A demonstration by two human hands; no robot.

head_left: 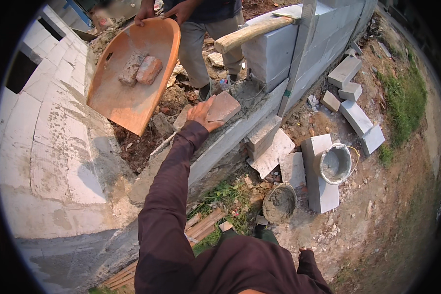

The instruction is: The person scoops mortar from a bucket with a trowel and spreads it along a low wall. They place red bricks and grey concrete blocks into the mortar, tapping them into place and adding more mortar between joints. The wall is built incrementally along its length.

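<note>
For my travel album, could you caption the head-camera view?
Left hand touching a reddish rectangular brick while a co-worker holds an orange curved tray carrying two rough brick chunks.

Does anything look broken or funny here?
Yes. The two brick chunks in the orange scoop look broken, with rough, uneven edges. Also, the wooden handle on the block wall sticks out past the end, so it might get bumped.

The low wall (252, 100) carries a reddish brick (224, 106) and pale blocks (272, 58).
</note>
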